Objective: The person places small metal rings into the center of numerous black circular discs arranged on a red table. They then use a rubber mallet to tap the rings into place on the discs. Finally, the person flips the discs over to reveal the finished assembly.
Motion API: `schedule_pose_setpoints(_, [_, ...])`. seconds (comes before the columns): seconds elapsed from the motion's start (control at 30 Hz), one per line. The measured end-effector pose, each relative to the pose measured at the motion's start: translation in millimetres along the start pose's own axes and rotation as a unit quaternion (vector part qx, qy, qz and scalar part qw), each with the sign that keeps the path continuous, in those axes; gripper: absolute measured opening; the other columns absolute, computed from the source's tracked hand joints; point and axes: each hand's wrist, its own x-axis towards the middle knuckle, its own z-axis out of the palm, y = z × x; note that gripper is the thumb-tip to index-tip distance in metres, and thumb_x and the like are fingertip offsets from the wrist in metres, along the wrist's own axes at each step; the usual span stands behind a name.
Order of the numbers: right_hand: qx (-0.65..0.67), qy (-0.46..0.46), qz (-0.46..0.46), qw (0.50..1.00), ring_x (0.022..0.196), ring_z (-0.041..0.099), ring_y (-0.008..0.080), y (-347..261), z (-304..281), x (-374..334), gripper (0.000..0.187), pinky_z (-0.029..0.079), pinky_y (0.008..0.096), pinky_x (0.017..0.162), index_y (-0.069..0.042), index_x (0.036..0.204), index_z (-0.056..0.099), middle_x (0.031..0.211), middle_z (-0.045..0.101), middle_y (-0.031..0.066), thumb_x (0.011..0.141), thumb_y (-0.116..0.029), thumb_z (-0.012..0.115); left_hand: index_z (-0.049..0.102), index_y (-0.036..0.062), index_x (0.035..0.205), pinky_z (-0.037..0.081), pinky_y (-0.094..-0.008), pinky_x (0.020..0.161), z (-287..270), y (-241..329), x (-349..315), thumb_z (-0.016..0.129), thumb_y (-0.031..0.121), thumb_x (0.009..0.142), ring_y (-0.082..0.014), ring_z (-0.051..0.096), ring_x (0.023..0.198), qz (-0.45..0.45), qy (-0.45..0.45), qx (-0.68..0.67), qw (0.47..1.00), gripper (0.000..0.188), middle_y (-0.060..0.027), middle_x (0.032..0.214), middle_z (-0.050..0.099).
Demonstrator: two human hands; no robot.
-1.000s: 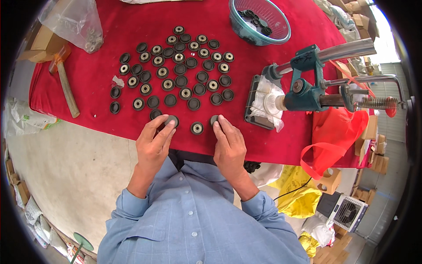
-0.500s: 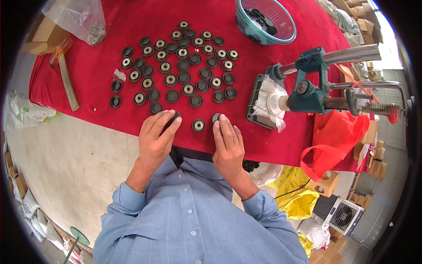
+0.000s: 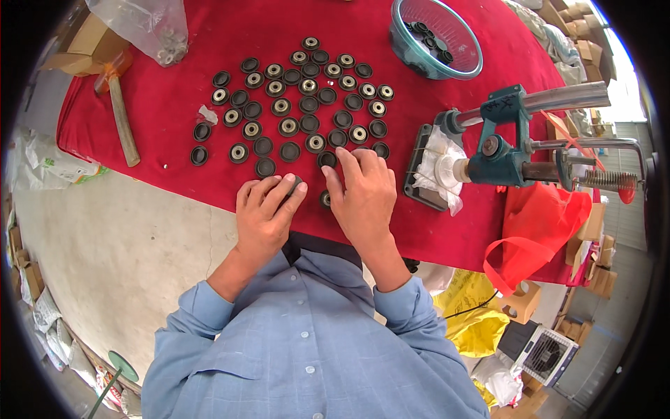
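On the red tablecloth [image 3: 174, 119] lie several round black caps [image 3: 289, 151], some with a silver metal bearing [image 3: 288, 126] in the middle. My left hand [image 3: 266, 209], near the table's front edge, is closed on a black cap [image 3: 297, 184], mostly covered by the fingers. My right hand [image 3: 366, 195] reaches over the front of the group, thumb apart from the bent fingers. Its fingertips are by a black cap [image 3: 326, 159] and partly cover others; what lies beneath them is hidden. A cap with a bearing [image 3: 325, 200] shows partly beside the right thumb.
A green hand press [image 3: 499, 140] stands at the right, its base wrapped in white plastic. Behind it is a blue-green basket [image 3: 471, 66] holding black caps. A wooden-handled hammer [image 3: 123, 122] and a clear plastic bag [image 3: 150, 28] lie at the left. A red bag [image 3: 544, 216] hangs front right.
My right hand has moved forward from the table's front edge to the group of caps, its fingers now more spread. My left hand stays near the edge, holding the black cap. The view has shifted slightly.
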Motion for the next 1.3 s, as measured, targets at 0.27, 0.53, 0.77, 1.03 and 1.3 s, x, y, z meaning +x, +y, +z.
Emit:
schedule_pose_setpoints(0.27, [0.035,0.015,-0.027,0.999,0.095,0.067,0.0277,2.2,21.7,-1.1,0.037,0.051,0.0441,0.081,-0.008,0.12,0.072,0.107,0.068,0.0091,0.086,-0.011,0.085,0.07,0.0119,0.146,0.04,-0.0514,0.116,-5.1,13.8,-11.7,0.073,0.004,0.089,-0.0295,0.061,0.133,-0.041,-0.035,0.004,0.999,0.058,-0.008,0.152,0.064])
schedule_pose_setpoints(0.53, [0.161,0.015,-0.005,0.987,0.08,0.068,0.0251,7.4,-15.8,-8.5,0.031,0.055,0.0366,0.069,-0.007,0.116,0.077,0.1,0.067,0.0097,0.086,0.001,0.082,0.067,0.0122,0.15,0.035,-0.0526,0.12,-4.3,17.8,-19.2,0.072,0.009,0.089,-0.0269,0.059,0.137,-0.052,-0.04,0.03,0.997,0.061,-0.0063,0.156,0.061])
schedule_pose_setpoints(0.77, [0.091,0.019,-0.055,0.994,0.078,0.067,0.0241,2.5,-20.6,-37.3,0.029,0.054,0.0374,0.071,-0.008,0.111,0.079,0.098,0.068,0.0056,0.082,-0.002,0.083,0.068,0.0113,0.148,0.035,-0.0526,0.119,-5.9,21.3,-13.6,0.074,0.009,0.089,-0.0273,0.06,0.135,-0.068,-0.032,0.008,0.997,0.06,-0.0078,0.153,0.063])
schedule_pose_setpoints(1.03, [0.048,0.005,-0.094,0.994,0.1,0.069,0.0265,-2.9,-8.0,-63.3,0.032,0.054,0.0377,0.085,-0.004,0.121,0.078,0.12,0.069,0.0077,0.089,-0.002,0.073,0.072,0.0071,0.137,0.045,-0.048,0.105,-14.6,10.1,-2.6,0.077,0.006,0.089,-0.0293,0.063,0.119,-0.132,0.041,-0.081,0.987,0.049,-0.0109,0.137,0.067])
schedule_pose_setpoints(1.3, [0.062,-0.004,-0.062,0.996,0.1,0.066,0.025,-5.8,-9.9,-61.9,0.038,0.049,0.04,0.086,-0.005,0.122,0.078,0.118,0.07,0.0067,0.085,-0.001,0.081,0.076,0.0066,0.124,0.047,-0.0426,0.087,-22.1,-36.4,20.6,0.085,0.016,0.089,-0.0286,0.061,0.103,-0.161,0.075,0.042,0.983,0.037,-0.0087,0.115,0.065])
